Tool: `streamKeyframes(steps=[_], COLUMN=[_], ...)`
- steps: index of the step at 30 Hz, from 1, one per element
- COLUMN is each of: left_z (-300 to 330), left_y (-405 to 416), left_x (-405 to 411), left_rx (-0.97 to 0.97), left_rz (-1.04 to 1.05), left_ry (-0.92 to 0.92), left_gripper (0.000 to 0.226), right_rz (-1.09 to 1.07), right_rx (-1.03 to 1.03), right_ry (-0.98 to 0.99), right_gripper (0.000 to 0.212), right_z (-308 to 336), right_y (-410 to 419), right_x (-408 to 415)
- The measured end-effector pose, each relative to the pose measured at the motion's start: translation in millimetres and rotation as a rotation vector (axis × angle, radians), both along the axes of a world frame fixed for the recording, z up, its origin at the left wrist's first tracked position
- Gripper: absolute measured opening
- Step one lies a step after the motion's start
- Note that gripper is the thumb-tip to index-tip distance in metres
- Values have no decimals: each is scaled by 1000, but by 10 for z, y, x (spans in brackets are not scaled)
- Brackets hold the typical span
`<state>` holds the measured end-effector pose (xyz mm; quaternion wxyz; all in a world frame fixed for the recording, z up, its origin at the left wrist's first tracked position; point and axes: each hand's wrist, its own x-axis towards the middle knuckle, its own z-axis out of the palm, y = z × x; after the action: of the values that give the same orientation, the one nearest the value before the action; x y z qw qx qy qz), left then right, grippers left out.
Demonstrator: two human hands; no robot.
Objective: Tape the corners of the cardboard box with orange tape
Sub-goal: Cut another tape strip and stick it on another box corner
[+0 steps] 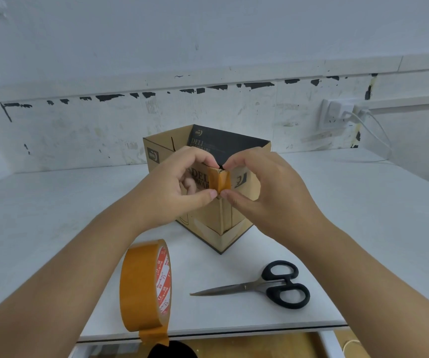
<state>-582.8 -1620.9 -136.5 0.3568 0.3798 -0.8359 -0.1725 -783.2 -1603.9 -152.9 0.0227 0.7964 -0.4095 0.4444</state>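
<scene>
box: cardboard box point(236, 218) stands open-topped on the white table point(337, 202), one vertical corner edge turned toward the person, directly under both hands.
tape piece: short orange tape strip point(219, 180) wraps the top of that near corner, folded over both faces, sitting between the two hands.
left hand: left hand point(174, 187) pinches the strip's left flap, index at the top rim, thumb at the strip's lower edge; fingers curled, pressing it onto the left face.
right hand: right hand point(262, 187) mirrors it on the right flap, index at the rim, thumb tip touching the bottom of the strip; also curled round the corner.
tape roll: orange tape roll point(144, 288) stands on edge below the left forearm, near the table's front edge, loose end hanging over the edge.
scissors: black-handled scissors point(262, 286) lie closed below the right forearm, blades pointing toward the roll.
done: near top corner is being pressed down, looks nearly stuck. A tape-like band also runs round the box's bottom near corner, though the colour blends with the cardboard, so not certain.
left: other top corners show no orange from here; far ones partly hidden. Judging by that, most corners remain.
next: likely cut a fresh strip and turn the box.
</scene>
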Motion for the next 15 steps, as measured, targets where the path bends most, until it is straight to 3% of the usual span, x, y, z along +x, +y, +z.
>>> streamKeyframes(steps=[4, 15], left_z=[-5, -3], left_y=[-7, -70], left_x=[13, -48], left_rx=[10, -46], left_rz=[-24, -56], left_ry=[8, 134], left_gripper=[35, 12], right_rz=[8, 53], right_rx=[-27, -47], right_ry=[31, 24], right_gripper=[31, 25], right_z=[-2, 46], right_y=[-30, -100], right_x=[-4, -28])
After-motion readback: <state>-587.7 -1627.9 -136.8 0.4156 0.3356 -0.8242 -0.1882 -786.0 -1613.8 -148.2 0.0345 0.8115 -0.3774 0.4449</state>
